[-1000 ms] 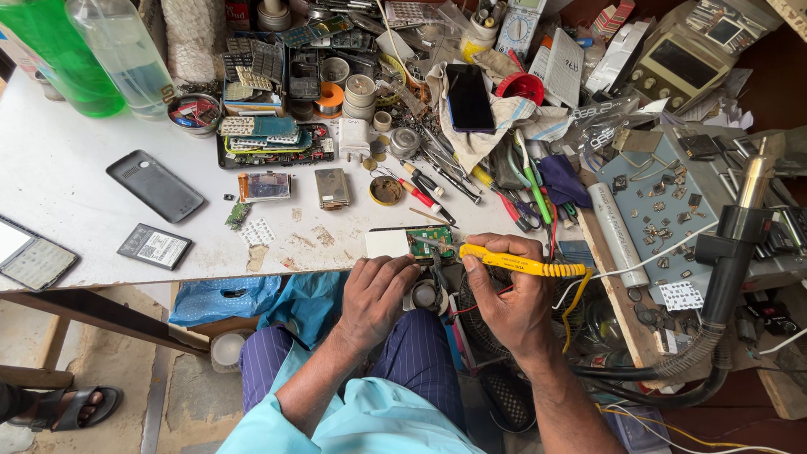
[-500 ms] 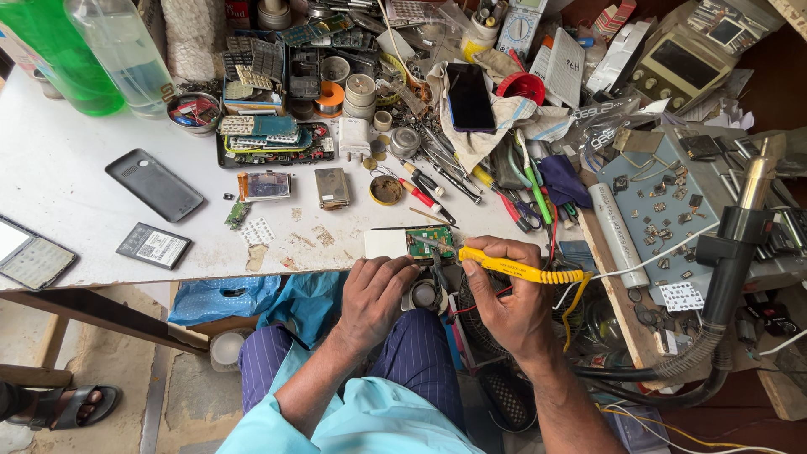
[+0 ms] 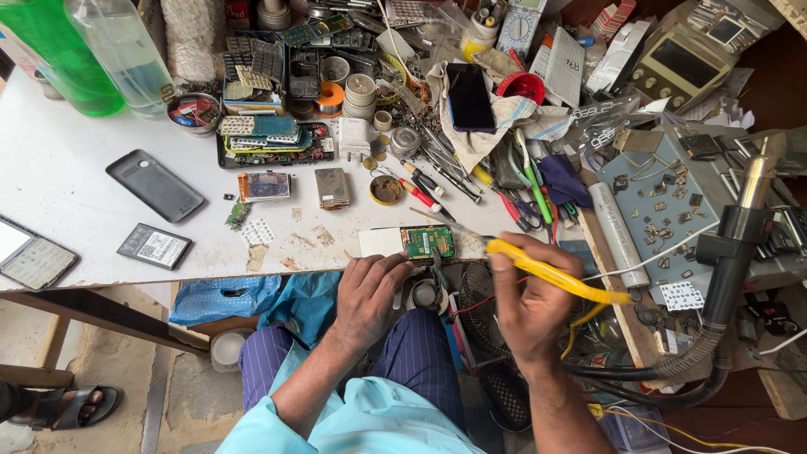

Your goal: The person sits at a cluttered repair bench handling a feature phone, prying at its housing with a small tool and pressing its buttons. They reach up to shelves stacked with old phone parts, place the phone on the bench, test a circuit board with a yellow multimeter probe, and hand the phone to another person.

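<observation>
A small green circuit board (image 3: 427, 241) lies on a white pad (image 3: 382, 242) at the front edge of the white workbench (image 3: 67, 193). My right hand (image 3: 528, 303) grips a yellow-handled soldering iron (image 3: 555, 273), its thin tip reaching toward the board's right side. Just below the bench edge, my left hand (image 3: 366, 290) rests with fingers curled beside the board; it seems to pinch a thin tool (image 3: 439, 271), but I cannot tell for sure.
A dark phone back (image 3: 155, 186), a battery (image 3: 154, 245) and a screen (image 3: 27, 256) lie at left. Green and clear bottles (image 3: 101, 50) stand far left. Screwdrivers (image 3: 429, 181), tape rolls and a black phone (image 3: 469, 97) crowd the middle. A hot-air nozzle (image 3: 740, 227) stands at right.
</observation>
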